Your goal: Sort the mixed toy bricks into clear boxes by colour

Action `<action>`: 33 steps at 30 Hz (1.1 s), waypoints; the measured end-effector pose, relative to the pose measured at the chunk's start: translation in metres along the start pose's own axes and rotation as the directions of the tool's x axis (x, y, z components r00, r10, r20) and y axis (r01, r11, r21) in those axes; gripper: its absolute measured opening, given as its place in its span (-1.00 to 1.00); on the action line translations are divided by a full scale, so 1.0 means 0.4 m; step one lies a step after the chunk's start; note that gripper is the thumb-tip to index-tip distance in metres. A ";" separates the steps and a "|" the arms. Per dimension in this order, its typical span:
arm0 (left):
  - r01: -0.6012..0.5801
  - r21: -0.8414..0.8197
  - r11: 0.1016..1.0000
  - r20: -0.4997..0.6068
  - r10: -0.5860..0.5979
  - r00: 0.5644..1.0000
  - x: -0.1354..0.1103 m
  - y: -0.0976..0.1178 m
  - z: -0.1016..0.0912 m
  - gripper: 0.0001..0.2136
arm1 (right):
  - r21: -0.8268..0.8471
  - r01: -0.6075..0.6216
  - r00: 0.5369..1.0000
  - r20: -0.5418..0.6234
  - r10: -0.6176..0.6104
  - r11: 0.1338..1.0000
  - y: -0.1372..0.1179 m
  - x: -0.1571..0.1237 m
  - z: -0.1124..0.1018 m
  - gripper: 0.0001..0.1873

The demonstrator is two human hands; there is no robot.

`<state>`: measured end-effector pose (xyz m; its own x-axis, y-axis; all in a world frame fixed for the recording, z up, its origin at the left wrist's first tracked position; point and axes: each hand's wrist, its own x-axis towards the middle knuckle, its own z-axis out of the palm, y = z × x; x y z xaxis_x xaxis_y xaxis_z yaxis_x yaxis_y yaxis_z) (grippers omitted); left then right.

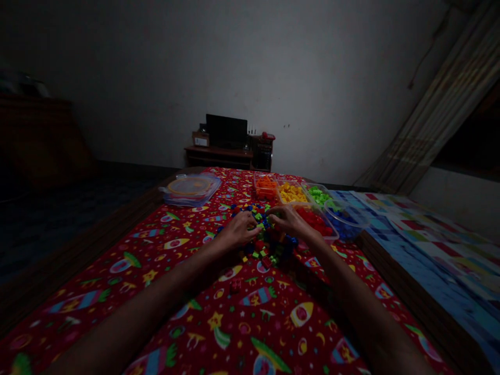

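A mixed pile of small plastic building blocks (255, 254) in green, blue, red and yellow lies on the red patterned cloth. At the pile's left side is my left hand (239, 229), its fingers curled and thumb drawn in towards them beside a green block (260, 226). My right hand (288, 220) reaches over the right side of the pile, with fingers bent down among the blocks. What either hand holds, if anything, is too small and dark to make out. One red block (236, 285) lies apart, nearer to me.
Behind and right of the pile stand clear containers of orange blocks (266, 187), yellow blocks (292, 192), light green blocks (318, 196), red blocks (318, 224) and blue blocks (344, 219). Stacked clear lids (191, 190) lie at the far left. A quilt (441, 224) is on the right.
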<state>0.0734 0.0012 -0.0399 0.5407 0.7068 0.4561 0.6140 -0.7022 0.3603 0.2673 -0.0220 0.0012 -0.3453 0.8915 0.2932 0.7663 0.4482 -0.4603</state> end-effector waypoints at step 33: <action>0.071 -0.214 0.974 0.103 -0.050 0.993 0.005 0.005 -0.033 -0.73 | 0.413 -0.004 1.000 -0.016 0.011 0.911 0.002 0.000 -0.013 -0.62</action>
<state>0.0680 -0.0001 -0.0274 0.5657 0.7461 0.3512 0.5136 -0.6520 0.5578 0.2708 -0.0220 0.0051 -0.3281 0.8954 0.3011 0.4757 0.4320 -0.7662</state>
